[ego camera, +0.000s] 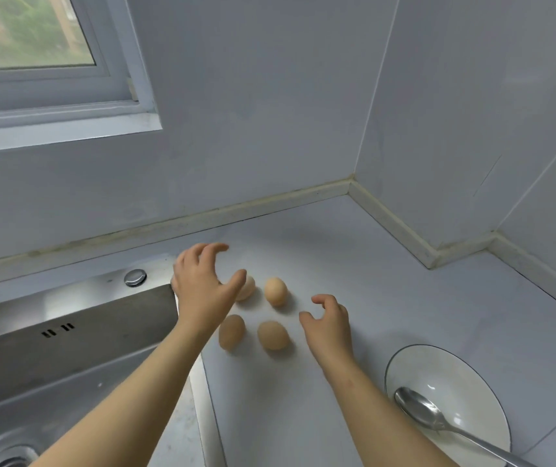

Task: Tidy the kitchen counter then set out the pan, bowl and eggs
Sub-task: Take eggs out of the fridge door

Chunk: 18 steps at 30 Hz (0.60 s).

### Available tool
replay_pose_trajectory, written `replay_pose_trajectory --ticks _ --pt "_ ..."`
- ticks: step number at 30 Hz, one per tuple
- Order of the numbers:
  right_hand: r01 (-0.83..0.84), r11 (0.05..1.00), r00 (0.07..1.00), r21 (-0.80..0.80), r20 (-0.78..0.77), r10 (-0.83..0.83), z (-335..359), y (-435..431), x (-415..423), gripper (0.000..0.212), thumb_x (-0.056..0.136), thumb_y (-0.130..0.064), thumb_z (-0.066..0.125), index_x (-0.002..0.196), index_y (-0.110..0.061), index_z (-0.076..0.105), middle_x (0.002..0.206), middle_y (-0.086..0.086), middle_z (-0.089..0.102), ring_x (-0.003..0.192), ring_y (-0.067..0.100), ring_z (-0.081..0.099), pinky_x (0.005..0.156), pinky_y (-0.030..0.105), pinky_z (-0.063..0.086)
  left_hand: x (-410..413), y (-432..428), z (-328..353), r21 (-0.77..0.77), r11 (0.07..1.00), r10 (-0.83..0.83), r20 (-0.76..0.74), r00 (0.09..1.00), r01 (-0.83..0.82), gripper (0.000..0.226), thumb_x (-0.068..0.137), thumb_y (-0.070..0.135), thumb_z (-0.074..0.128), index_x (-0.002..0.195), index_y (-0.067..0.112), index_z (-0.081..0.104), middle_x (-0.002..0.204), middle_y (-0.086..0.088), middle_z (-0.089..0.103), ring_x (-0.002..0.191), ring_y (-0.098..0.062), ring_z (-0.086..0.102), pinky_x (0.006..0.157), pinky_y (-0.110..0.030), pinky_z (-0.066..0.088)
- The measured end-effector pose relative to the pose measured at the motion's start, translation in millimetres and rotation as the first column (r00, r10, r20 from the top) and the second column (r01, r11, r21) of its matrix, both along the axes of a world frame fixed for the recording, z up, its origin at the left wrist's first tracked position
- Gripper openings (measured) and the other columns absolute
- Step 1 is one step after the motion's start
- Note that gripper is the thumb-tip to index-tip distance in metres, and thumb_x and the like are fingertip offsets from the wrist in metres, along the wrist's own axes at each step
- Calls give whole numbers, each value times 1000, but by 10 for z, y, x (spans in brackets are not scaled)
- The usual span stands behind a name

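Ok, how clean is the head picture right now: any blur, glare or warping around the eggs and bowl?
Head view: wide-angle warping bows the window frame and the wall seams; the left hand and the near-left egg are softly motion-blurred, and the far-right egg is sharper; soft shadows lie to their right; there are small glare spots on the spoon and bowl, hiding nothing.

1. Four eggs (272, 335) lie in a tight square between my left hand (202, 288) and my right hand (328, 323), with only narrow gaps between them.
2. At 12 o'clock from the eggs, bare counter (303, 237) runs back to the wall strip (236, 210).
3. At 9 o'clock the sink (67, 348) drops away just beside my left hand.
4. At 4 o'clock the bowl (438, 369) stands in the way, and its spoon (418, 407) juts over the rim.
5. At 2 o'clock a wall corner (433, 259) juts in and narrows the counter.
6. At 6 o'clock the counter between my forearms lies open.
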State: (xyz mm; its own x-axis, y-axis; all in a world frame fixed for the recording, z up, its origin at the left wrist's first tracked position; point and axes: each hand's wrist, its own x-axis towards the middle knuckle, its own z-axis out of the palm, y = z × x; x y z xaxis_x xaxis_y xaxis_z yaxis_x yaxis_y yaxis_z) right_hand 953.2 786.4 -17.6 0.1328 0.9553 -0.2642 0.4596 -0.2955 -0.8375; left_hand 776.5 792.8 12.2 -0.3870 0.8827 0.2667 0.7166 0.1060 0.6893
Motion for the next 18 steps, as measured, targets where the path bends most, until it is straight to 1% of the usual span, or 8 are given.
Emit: replay_pose_trajectory --ticks 2,5,8,10,13,16,18 --pt "-16 1000 1000 0 8 16 7 -36 -35 35 90 -19 52 124 -19 47 134 2 39 88 15 45 82 29 43 -56 -113 -69 -64 998 2 11 1000 -2 84 51 65 32 123 27 52 135 1 40 132 -21 24 104 -37 20" --pt "-35 999 999 -3 25 35 15 -93 -80 36 88 -19 53 124 -19 46 133 3 39 87 16 46 83 31 45 -80 -235 -136 -106 994 9 43 999 -4 94 49 68 33 133 27 43 149 0 24 140 -19 13 111 -41 15" --pt "-38 999 999 -16 39 38 24 -133 -105 37 88 -19 53 123 -20 46 134 2 39 89 17 48 89 35 47 -61 -281 -151 -131 991 -1 36 999 6 91 54 66 41 136 27 41 153 1 13 142 -19 8 112 -42 14" --pt "-39 999 998 -21 48 40 31 -158 -112 37 88 -20 53 124 -20 46 134 2 39 87 17 48 92 38 46 -42 -308 -166 -155 988 -17 30 999 22 88 55 63 44 135 26 41 154 1 12 143 -20 9 112 -42 14" --pt "-42 999 997 -18 59 43 57 -182 -106 37 87 -20 53 124 -20 46 134 2 39 87 17 48 96 39 44 -23 -330 -180 -187 982 -36 25 999 40 98 46 68 34 134 27 42 154 1 13 142 -22 11 111 -42 15" --pt "-40 999 998 -10 53 41 81 -199 -75 38 87 -20 54 124 -20 46 135 2 38 88 16 47 97 39 43 5 -351 -188 -206 978 -35 37 999 42 90 53 65 43 134 26 42 153 1 15 141 -23 12 111 -42 16" --pt "-40 999 998 -9 54 40 102 -215 -54 38 87 -20 54 125 -20 45 135 2 38 89 16 47 97 40 43 25 -383 -174 -203 978 -41 49 998 50 93 50 66 40 134 26 42 153 1 16 141 -23 13 111 -41 16"
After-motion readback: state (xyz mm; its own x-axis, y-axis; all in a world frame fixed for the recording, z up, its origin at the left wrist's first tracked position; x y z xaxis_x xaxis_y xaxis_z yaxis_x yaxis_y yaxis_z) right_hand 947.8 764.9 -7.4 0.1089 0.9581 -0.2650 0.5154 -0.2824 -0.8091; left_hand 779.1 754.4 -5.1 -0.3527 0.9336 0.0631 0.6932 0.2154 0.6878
